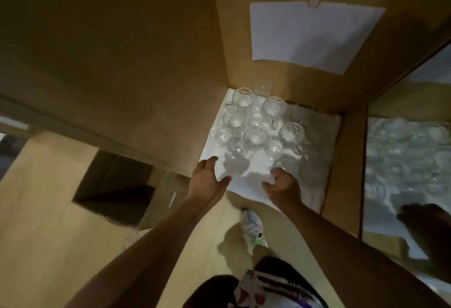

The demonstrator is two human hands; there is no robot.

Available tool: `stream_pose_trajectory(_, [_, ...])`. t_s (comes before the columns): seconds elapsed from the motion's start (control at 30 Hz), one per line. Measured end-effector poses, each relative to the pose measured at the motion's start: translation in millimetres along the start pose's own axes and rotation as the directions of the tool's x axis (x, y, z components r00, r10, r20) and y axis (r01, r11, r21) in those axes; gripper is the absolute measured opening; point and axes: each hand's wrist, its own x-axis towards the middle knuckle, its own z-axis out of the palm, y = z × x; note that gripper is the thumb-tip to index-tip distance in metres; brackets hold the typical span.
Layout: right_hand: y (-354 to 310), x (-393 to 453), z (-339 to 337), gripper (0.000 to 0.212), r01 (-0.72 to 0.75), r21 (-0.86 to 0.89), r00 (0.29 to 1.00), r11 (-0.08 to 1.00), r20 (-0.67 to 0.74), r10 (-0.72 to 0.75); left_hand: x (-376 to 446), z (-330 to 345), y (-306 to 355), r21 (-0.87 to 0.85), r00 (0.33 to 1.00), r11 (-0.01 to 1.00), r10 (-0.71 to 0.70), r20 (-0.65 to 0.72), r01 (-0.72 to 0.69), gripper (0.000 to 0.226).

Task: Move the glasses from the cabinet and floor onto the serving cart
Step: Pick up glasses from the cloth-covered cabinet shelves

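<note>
- Both forearms reach ahead of me; left hand (207, 175) hovers with fingers spread, holding nothing.
- I can't tell whether my right hand (282, 184), fingers curled, grips anything.
- Clear round glasses (255, 125) stand clustered on a white cloth (246, 180) inside the brown wooden cabinet (341, 166).

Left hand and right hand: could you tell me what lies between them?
Only bare white cloth lies between left hand and right hand, in the head view.
</note>
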Motion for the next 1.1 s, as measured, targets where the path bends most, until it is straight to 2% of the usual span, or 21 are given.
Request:
stream_pose_trajectory(0.17, [30, 14, 13, 0.055, -0.226, 0.080, 0.973, 0.971, 0.057, 0.222, 50, 33, -3, -0.063, 0.998, 0.996, -0.052, 0.036, 0.055, 0.073])
stream_pose_trajectory(0.37, [80, 37, 45, 0.064, -0.479, 0.227, 0.873, 0.848, 0.024, 0.486, 117, 91, -25, -0.155, 0.983, 0.975, -0.145, 0.111, 0.161, 0.093])
stream_pose_trajectory(0.5, [94, 54, 68, 0.068, -0.528, 0.328, 0.823, 0.783, -0.031, 0.567, 156, 116, -39, -0.248, 0.977, 0.946, -0.189, 0.099, 0.208, 0.106])
stream_pose_trajectory(0.63, [100, 66, 84, 0.052, -0.539, 0.447, 0.760, 0.714, -0.109, 0.641, 175, 132, -44, -0.279, 0.993, 0.953, -0.106, 0.043, 0.113, 0.110])
stream_pose_trajectory(0.73, [108, 73, 92, 0.050, -0.498, 0.560, 0.735, 0.662, -0.133, 0.665, 180, 139, -40, -0.280, 0.998, 0.959, -0.047, -0.044, 0.033, 0.106])
stream_pose_trajectory(0.87, [116, 79, 89, 0.041, -0.484, 0.599, 0.765, 0.637, -0.063, 0.640, 178, 143, -34, -0.313, 0.990, 0.950, -0.056, -0.131, 0.012, 0.091])
stream_pose_trajectory(0.97, [120, 84, 86, 0.025, -0.502, 0.598, 0.800, 0.624, 0.047, 0.598, 169, 139, -34, -0.275, 0.987, 0.960, 0.001, -0.161, -0.046, 0.083])
stream_pose_trajectory(1.1, [113, 85, 82, 0.018, -0.557, 0.711, 0.784, 0.428, 0.282, 0.552, 144, 133, -35, -0.279, 0.992, 0.960, -0.018, -0.123, -0.017, 0.082])
